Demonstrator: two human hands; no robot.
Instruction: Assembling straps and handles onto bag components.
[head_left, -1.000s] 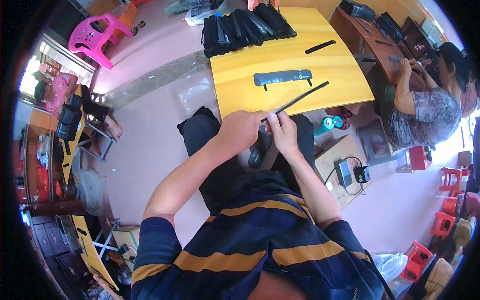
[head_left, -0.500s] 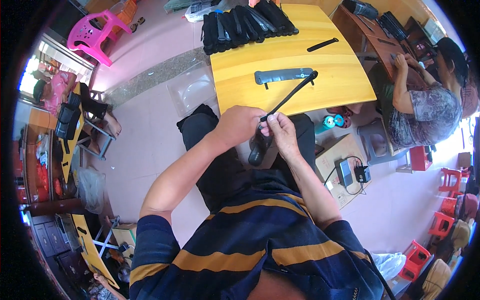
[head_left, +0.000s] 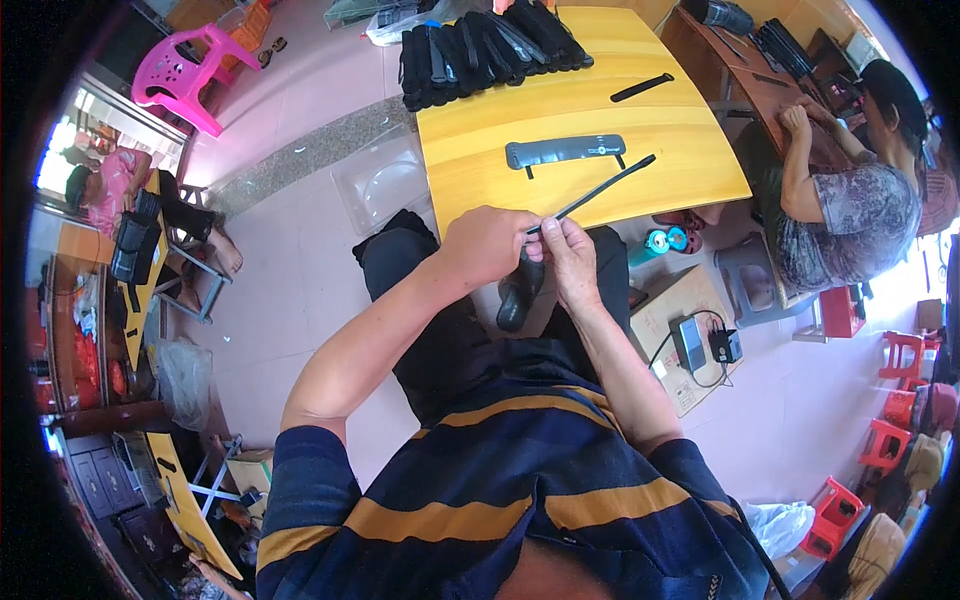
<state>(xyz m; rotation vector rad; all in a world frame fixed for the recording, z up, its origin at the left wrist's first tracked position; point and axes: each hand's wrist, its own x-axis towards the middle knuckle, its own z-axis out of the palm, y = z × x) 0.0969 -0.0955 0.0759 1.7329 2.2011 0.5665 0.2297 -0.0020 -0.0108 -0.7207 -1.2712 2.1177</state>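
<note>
Strip (head_left: 605, 187) before pouch (head_left: 560, 153); pouch on table (head_left: 475, 190), bundles (head_left: 490, 55) behind.

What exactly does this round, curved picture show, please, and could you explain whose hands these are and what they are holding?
There is no machine here, only a person with two bare hands. The picture comes from a wide fisheye camera worn on that person's head and looking down, so straight edges bend near the rim. The left hand and right hand meet in front of the body, gripping a thin black strip that slants out over the yellow table. On the table lie a flat dark-grey piece, a short black strap and, at the far end, a row of dark, elongated articles. The co-worker on the right is someone else.
</note>
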